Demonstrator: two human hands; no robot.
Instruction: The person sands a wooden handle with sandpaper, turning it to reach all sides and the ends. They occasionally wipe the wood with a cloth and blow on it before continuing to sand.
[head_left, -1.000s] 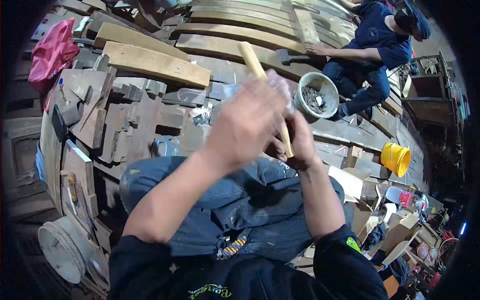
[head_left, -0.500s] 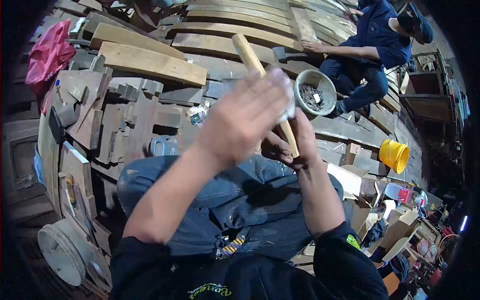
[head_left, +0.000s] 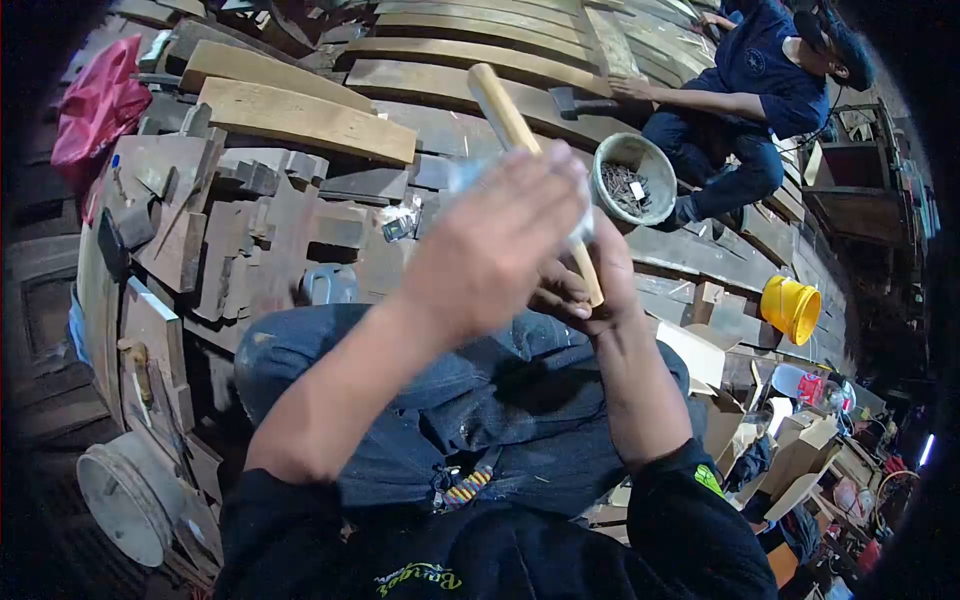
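Note:
My right hand (head_left: 590, 285) grips the lower end of a pale wooden handle (head_left: 505, 105) that rises up and to the left. My left hand (head_left: 495, 245) lies over the handle's middle, holding a crumpled piece of clear plastic (head_left: 470, 172) against it. Both hands are raised above my lap in blue jeans (head_left: 460, 400). The tool's head is hidden behind my hands.
Curved wooden planks (head_left: 300, 115) and dark offcuts (head_left: 250, 230) fill the floor ahead. A grey bowl of nails (head_left: 632, 182) sits beside a crouching person in blue (head_left: 745, 90), with a hammer (head_left: 575, 100) near their hand. A yellow bucket (head_left: 792, 308) is right, a red cloth (head_left: 95, 100) left.
My left hand keeps shifting over the handle with the plastic, moving slightly up and right. The handle stays almost in place in my right hand.

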